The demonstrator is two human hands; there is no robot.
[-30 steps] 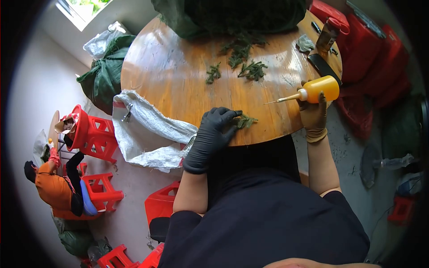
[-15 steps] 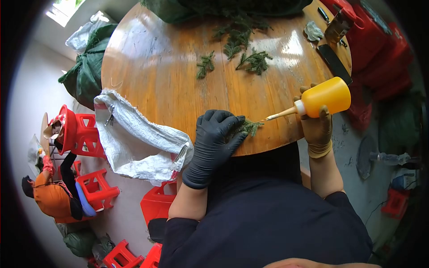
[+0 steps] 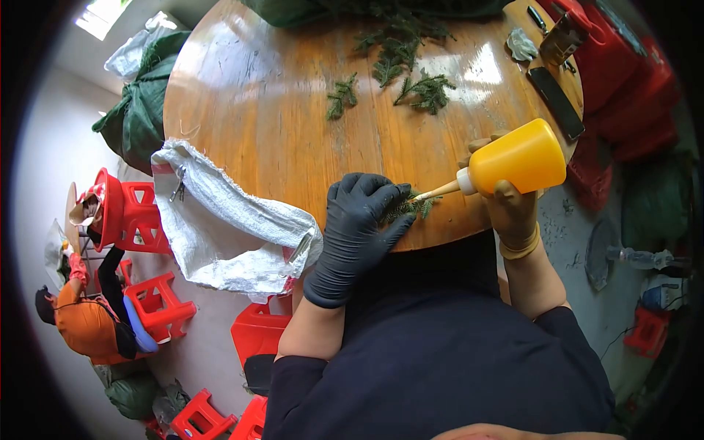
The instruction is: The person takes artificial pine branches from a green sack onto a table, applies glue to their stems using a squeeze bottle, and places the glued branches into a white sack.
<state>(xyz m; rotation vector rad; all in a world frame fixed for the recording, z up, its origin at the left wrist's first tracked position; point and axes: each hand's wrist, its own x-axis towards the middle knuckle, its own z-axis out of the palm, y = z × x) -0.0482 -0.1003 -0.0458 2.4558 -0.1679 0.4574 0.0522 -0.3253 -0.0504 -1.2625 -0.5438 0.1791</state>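
Observation:
My left hand [image 3: 359, 231], in a black glove, is closed on a small green conifer sprig [image 3: 419, 207] at the table's near edge. Part of the sprig is hidden under the fingers. A yellow squeeze bottle [image 3: 519, 158] with a long pale nozzle is gripped in my right hand [image 3: 510, 209], which wears a tan glove. The bottle is tilted, and its nozzle tip [image 3: 419, 197] meets the sprig close to my left fingertips; whether it touches cannot be told. Farther up the table lie loose sprigs [image 3: 427, 91] and a smaller sprig [image 3: 342, 96].
A white woven sack [image 3: 220, 227] hangs over the round wooden table's [image 3: 257, 110] left edge. A black phone-like slab [image 3: 555, 103] and crumpled tissue [image 3: 521, 45] lie at the right. Red stools [image 3: 158, 304] and a seated person in orange [image 3: 88, 323] are at the left.
My right hand has brought the bottle leftward, so its nozzle tip now reaches into the sprig near my left fingertips. My left hand keeps its hold. The view has shifted slightly.

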